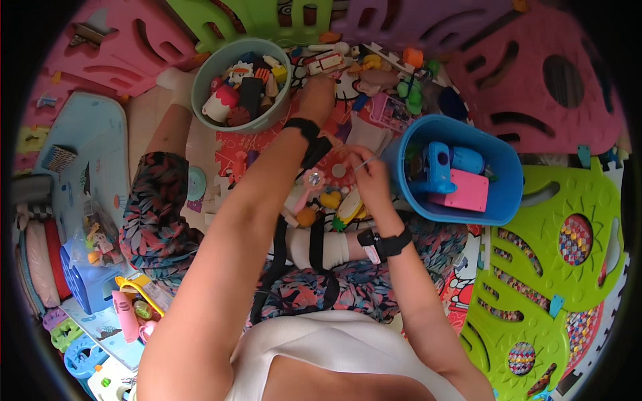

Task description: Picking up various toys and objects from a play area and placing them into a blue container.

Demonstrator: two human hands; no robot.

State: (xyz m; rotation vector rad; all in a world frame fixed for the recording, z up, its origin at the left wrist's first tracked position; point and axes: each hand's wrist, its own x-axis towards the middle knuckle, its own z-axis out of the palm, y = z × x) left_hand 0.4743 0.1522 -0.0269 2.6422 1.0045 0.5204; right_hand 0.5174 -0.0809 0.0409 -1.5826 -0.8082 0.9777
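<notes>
My left hand (318,95) reaches forward among the loose toys, close to a red and white plastic toy (326,62); its fingers are mostly hidden, so any hold is unclear. Nearer my body, my right hand (370,175) hovers with bent fingers beside the blue tub. A thin pale band (365,162) crosses those fingers; whether it is gripped is unclear. Below lie a pink toy wand (304,194), a yellow rubber duck (330,200) and a yellow and white toy (350,206). A pale cloth (367,134) lies ahead of this hand.
A pale green round tub (199,95) of toys stands at left, a blue tub (514,200) with a pink box (469,190) at right. Plastic play fence panels (531,195) surround the mat. A blue folding board (100,135) and a blue stool (88,285) are at far left.
</notes>
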